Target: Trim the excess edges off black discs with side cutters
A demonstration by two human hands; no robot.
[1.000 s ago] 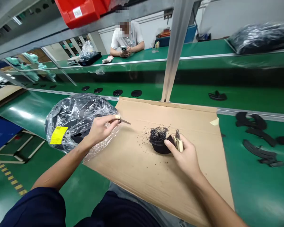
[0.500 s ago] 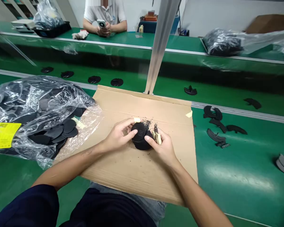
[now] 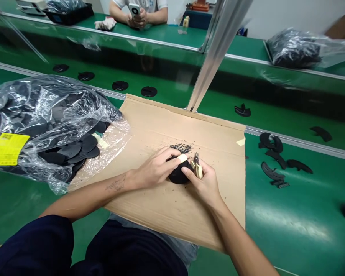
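A stack of round black discs [image 3: 178,177] is held low over the cardboard sheet [image 3: 149,203], between both of my hands. My left hand [image 3: 155,166] lies across the stack's left side, back up, with its fingers closed on it; a pale wrap [image 3: 182,157] circles one fingertip. From the right, my right hand [image 3: 205,180] presses its thumb on the discs. A pair of nippers [image 3: 197,166] with cream handles sits in that same hand, jaws pointing up and away. Small black crumbs [image 3: 181,147] lie scattered just beyond the stack.
At left, a clear plastic bag [image 3: 51,111] full of black discs overlaps the cardboard. Curved black parts [image 3: 273,168] lie on the green table to the right. A metal post [image 3: 209,57] rises behind the cardboard. Across the divider, a person's hands [image 3: 138,18] hold a phone.
My left hand has turned back-up and moved over the stack, and the marked face of the top disc is now covered. My right hand still holds the nippers. The whole view has shifted slightly.
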